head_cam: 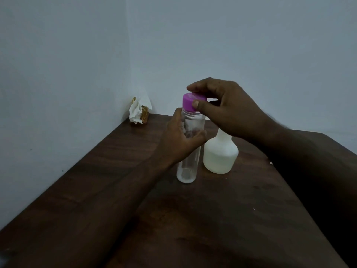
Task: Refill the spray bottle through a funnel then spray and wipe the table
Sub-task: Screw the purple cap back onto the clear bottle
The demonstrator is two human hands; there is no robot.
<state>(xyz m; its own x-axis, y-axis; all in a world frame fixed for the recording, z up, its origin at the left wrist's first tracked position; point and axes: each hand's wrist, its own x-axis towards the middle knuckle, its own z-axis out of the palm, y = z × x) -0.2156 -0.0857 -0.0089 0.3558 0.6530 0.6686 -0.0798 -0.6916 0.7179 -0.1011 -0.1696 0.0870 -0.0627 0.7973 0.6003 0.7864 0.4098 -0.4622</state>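
Observation:
A tall clear water bottle (190, 167) stands upright on the dark wooden table (222, 219). My left hand (179, 140) grips its body around the middle. My right hand (226, 109) comes from above and pinches the bottle's purple cap (190, 102) between thumb and fingers. Just right of it stands a white translucent spray bottle body (220, 151), with pale liquid in its lower part. Its neck top is hidden behind my right hand. I see no funnel and no spray head.
A wooden napkin holder with white tissue (138, 112) stands in the far left corner of the table, against the walls. The table's left edge runs along the wall. Its right edge drops off beyond my right forearm.

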